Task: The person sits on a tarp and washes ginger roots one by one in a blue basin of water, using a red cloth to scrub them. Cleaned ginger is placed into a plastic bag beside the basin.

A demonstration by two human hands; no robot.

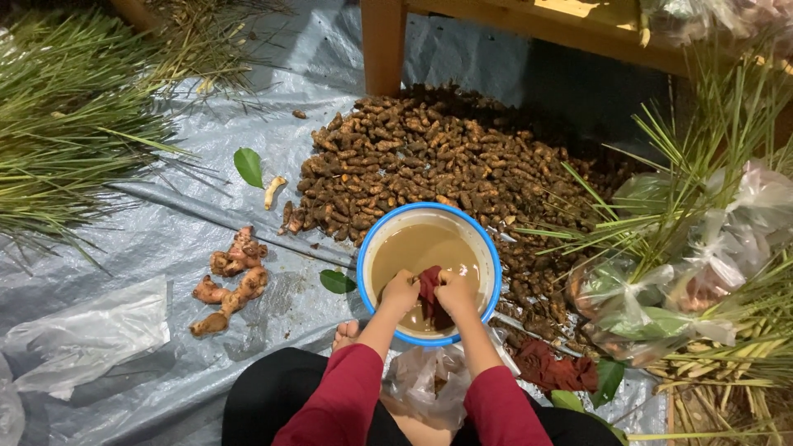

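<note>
fingers of both hands, left hand (400, 291) and right hand (455, 289), squeeze a red cloth (429, 291) in the bowl (372, 239) at lower middle; hard wringing could splash muddy water.

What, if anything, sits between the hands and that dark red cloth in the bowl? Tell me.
Nothing visible does. The left hand and the right hand are already on the dark red cloth, one on each side, over the murky brown water in the blue-rimmed bowl. How the fingers lie under the cloth is hidden.
</note>
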